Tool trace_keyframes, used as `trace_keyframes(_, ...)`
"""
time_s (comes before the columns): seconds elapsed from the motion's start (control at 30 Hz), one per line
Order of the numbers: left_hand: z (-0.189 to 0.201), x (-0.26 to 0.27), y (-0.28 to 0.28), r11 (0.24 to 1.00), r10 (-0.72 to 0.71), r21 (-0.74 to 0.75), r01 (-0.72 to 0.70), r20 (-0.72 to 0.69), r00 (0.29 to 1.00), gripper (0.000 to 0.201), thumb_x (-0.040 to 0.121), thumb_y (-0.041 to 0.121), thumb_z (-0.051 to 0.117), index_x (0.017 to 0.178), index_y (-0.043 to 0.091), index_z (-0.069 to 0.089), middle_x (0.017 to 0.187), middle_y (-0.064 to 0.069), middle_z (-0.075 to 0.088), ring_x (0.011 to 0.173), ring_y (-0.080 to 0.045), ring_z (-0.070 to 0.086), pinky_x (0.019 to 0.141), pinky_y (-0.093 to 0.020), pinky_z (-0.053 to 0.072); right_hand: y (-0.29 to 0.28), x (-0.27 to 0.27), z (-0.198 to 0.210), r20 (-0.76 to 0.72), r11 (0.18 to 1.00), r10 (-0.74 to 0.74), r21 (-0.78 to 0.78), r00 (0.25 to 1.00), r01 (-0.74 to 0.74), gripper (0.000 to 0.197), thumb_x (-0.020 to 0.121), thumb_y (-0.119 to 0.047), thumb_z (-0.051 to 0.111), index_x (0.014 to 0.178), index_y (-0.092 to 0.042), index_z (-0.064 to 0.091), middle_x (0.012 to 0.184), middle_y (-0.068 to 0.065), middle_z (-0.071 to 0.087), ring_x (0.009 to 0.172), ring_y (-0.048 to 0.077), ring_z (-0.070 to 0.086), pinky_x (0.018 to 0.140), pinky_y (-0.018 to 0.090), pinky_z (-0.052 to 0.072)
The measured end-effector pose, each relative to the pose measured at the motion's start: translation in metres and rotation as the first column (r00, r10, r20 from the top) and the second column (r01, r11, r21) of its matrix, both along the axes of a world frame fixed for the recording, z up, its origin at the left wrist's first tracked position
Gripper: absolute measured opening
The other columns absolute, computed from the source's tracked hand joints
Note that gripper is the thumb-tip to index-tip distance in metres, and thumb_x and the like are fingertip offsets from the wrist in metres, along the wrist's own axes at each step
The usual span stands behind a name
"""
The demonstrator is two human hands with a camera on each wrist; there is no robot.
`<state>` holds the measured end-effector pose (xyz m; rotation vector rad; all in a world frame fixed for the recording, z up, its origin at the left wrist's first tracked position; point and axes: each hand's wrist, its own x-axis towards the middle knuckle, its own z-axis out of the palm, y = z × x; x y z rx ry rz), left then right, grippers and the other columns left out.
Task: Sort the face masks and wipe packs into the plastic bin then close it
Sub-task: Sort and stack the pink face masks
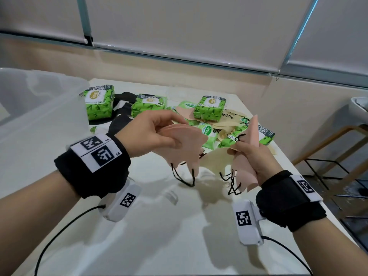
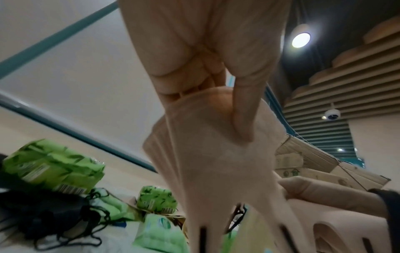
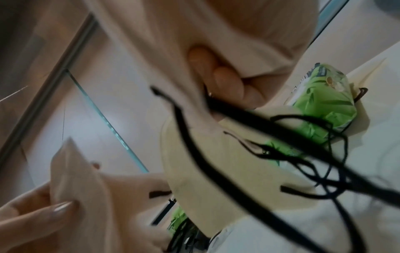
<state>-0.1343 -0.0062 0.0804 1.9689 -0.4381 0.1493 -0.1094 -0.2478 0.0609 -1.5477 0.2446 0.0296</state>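
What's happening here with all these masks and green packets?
A person is sorting supplies at a white table. The left hand pinches a pink face mask, and the right hand grips more masks, pink and cream, their black ear loops dangling. Green wipe packs and other masks still lie on the table. The clear plastic bin stands open at the left.

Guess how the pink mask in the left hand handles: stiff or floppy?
Likely floppy: the pink mask drapes from the left hand. Probably light, since a fingertip pinch holds it. Its black loops dangle loose and may well snag on others.
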Motion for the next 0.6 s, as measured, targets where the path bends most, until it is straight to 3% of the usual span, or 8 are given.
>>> trace_keyframes(0.07, 0.005, -0.003, -0.001, 0.993, -0.046, 0.107, 0.047, -0.011, 0.999, 0.025, 0.066, 0.008, 0.083, 0.089, 0.008, 0.072, 0.084, -0.016, 0.070, 0.071, -0.007, 0.059, 0.066, -0.021, 0.047, 0.000, 0.004, -0.003, -0.022, 1.000, -0.001, 0.024, 1.000, 0.002, 0.019, 0.086, -0.004, 0.061, 0.103, -0.008, 0.053, 0.055, 0.002, 0.066, 0.038, 0.007, 0.054, 0.043, 0.020, 0.043)
trace_keyframes(0.13, 0.004, -0.005, -0.006, 0.977, -0.072, 0.203, 0.073, -0.010, 0.997, 0.020, 0.063, 0.024, 0.082, 0.078, 0.015, 0.073, 0.076, -0.007, 0.069, 0.066, -0.004, 0.057, 0.062, -0.019, 0.045, 0.002, 0.005, -0.004, -0.034, 0.999, 0.003, 0.051, 0.999, -0.001, 0.010, 0.086, -0.005, 0.060, 0.093, -0.008, 0.054, 0.050, -0.001, 0.065, 0.036, 0.009, 0.052, 0.039, 0.020, 0.044)
trace_keyframes(0.2, 0.001, -0.006, -0.012, 0.958, -0.096, 0.273, 0.082, 0.036, 0.995, 0.030, 0.059, 0.044, 0.073, 0.075, 0.019, 0.072, 0.072, -0.001, 0.065, 0.066, -0.002, 0.056, 0.060, -0.015, 0.043, 0.004, 0.005, -0.005, -0.032, 0.998, 0.001, 0.067, 0.999, 0.001, 0.008, 0.087, -0.004, 0.059, 0.085, -0.009, 0.054, 0.049, -0.001, 0.064, 0.035, 0.010, 0.051, 0.037, 0.021, 0.045)
trace_keyframes(0.27, -0.001, -0.007, -0.016, 0.950, -0.130, 0.293, 0.105, 0.067, 0.989, 0.039, 0.057, 0.053, 0.067, 0.078, 0.021, 0.072, 0.077, 0.007, 0.063, 0.073, -0.002, 0.058, 0.065, -0.014, 0.043, 0.005, 0.005, -0.005, -0.024, 0.997, -0.025, 0.074, 0.999, 0.026, 0.009, 0.087, -0.003, 0.058, 0.084, -0.009, 0.053, 0.051, 0.000, 0.064, 0.035, 0.009, 0.052, 0.041, 0.024, 0.045)
trace_keyframes(0.33, 0.001, -0.009, -0.019, 0.949, -0.163, 0.283, 0.136, 0.072, 0.984, 0.032, 0.061, 0.047, 0.072, 0.079, 0.021, 0.072, 0.087, 0.008, 0.063, 0.079, -0.005, 0.059, 0.071, -0.016, 0.044, 0.004, 0.008, -0.007, -0.028, 0.992, -0.057, 0.110, 0.998, 0.059, 0.009, 0.089, -0.003, 0.057, 0.087, -0.009, 0.052, 0.068, 0.006, 0.065, 0.040, 0.007, 0.057, 0.046, 0.025, 0.045)
trace_keyframes(0.43, 0.002, -0.011, -0.021, 0.945, -0.177, 0.290, 0.150, 0.070, 0.982, 0.022, 0.069, 0.027, 0.081, 0.085, 0.013, 0.075, 0.096, 0.009, 0.062, 0.087, -0.006, 0.059, 0.078, -0.017, 0.044, 0.000, 0.010, -0.011, -0.070, 0.984, -0.070, 0.162, 0.995, 0.080, 0.017, 0.090, -0.003, 0.057, 0.079, -0.012, 0.047, 0.087, 0.011, 0.059, 0.044, 0.006, 0.061, 0.039, 0.019, 0.044)
trace_keyframes(0.6, -0.009, -0.001, -0.029, 0.937, -0.113, 0.342, 0.063, 0.128, 0.985, 0.021, 0.074, 0.022, 0.079, 0.089, 0.008, 0.075, 0.115, 0.008, 0.055, 0.103, -0.001, 0.050, 0.088, -0.014, 0.037, 0.007, 0.005, -0.011, -0.168, 0.974, 0.081, 0.224, 0.983, -0.042, 0.011, 0.090, -0.007, 0.057, 0.080, -0.011, 0.053, 0.072, 0.003, 0.067, 0.058, 0.013, 0.060, 0.048, 0.024, 0.045)
